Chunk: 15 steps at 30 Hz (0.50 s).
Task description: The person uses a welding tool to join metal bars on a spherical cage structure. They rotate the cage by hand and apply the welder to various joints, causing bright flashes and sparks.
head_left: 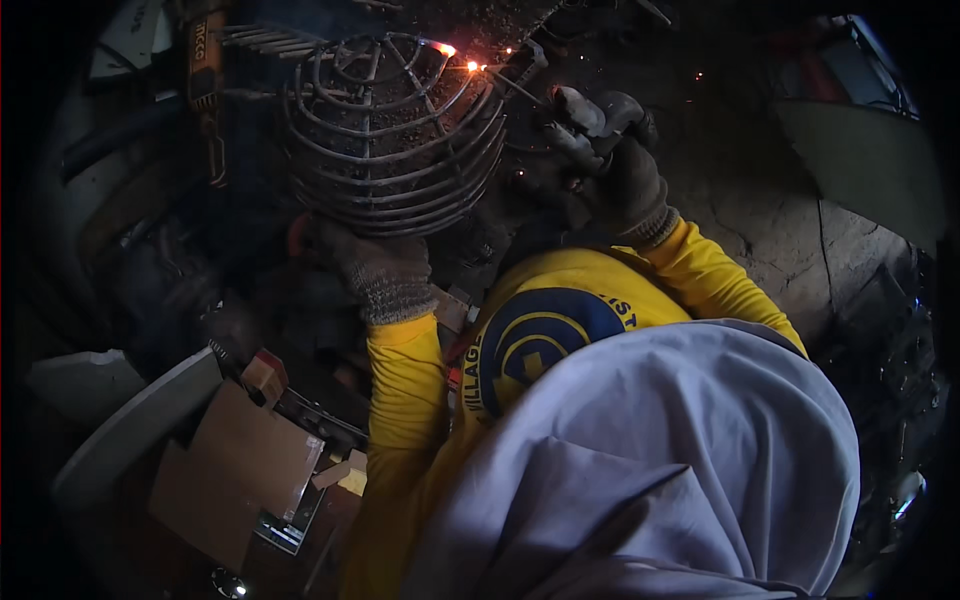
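Observation:
A rounded cage of bent metal rods [395, 180] lies at the upper middle. Two bright orange spots glow at its far right edge. My right hand [632, 185], in a knitted glove, is closed around what looks like a welding electrode holder [583, 112]. A thin rod [518, 86] reaches from it to the nearer glowing spot. My left hand [372, 262], gloved too, is at the cage's near left side. Its fingers are lost in shadow beside a red-orange thing [297, 235], so I cannot tell whether they grip anything.
An orange tool [206, 55] lies left of the cage, near several metal rods [275, 42]. Cardboard [240, 455] and pale curved panels [140, 425] are at lower left. Grey cloth [650, 440] covers the lower middle. A pale panel [865, 165] stands at right. Small sparks lie around.

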{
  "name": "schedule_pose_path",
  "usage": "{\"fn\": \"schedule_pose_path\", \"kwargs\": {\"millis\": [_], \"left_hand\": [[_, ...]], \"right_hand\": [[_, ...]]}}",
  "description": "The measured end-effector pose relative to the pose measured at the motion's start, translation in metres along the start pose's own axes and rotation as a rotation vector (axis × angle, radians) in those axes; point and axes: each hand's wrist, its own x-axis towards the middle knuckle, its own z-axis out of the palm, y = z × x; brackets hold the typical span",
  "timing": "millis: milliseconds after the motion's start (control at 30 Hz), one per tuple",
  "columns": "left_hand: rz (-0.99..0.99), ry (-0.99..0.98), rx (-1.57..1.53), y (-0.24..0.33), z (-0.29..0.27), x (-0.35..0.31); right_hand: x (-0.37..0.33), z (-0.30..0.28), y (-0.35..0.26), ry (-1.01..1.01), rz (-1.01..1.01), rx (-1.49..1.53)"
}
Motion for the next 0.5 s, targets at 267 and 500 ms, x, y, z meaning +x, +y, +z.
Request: {"fn": "schedule_pose_path", "kwargs": {"millis": [267,500], "left_hand": [[0.014,0.205,0.047,0.0,0.009,-0.008],[0.006,0.26,0.051,0.001,0.012,-0.009]], "right_hand": [[0.0,-0.006,-0.006,-0.132,0.028,-0.087],[0.002,-0.001,-0.01,-0.203,0.126,0.053]]}}
